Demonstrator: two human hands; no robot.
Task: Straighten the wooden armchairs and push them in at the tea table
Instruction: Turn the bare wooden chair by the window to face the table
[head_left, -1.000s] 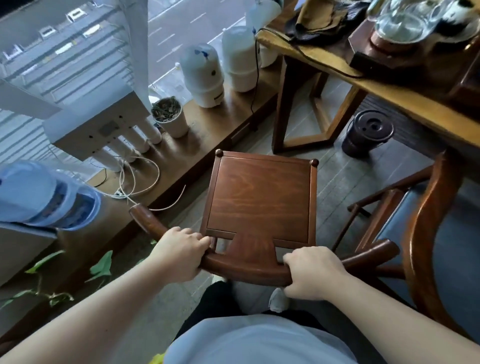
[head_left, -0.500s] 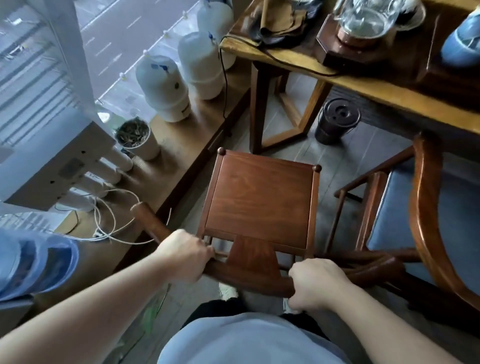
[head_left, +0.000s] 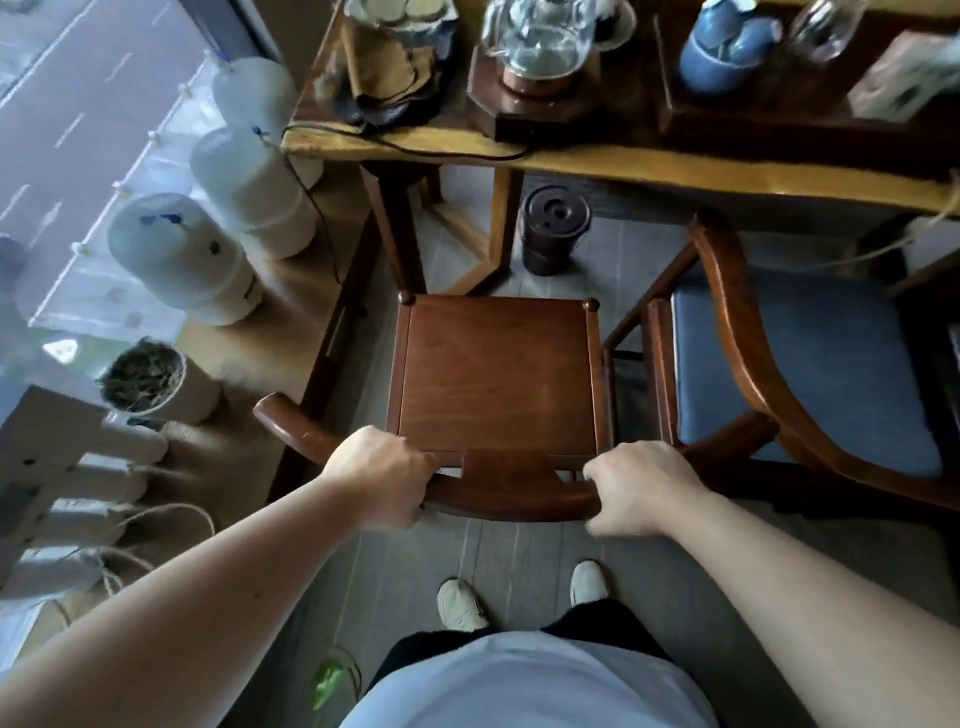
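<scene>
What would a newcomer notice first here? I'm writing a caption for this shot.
Two bare hands, left hand and right hand, grip the curved back rail of a wooden armchair at centre. Beyond it stands the tea table, bearing a glass kettle; a blue-cushioned armchair sits to the right.

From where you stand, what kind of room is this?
Probably a tea room or tea corner beside a window. A wooden tea table carries a glass kettle on a heating base, wooden armchairs stand at it, and white water-filter tanks line the window ledge.
</scene>
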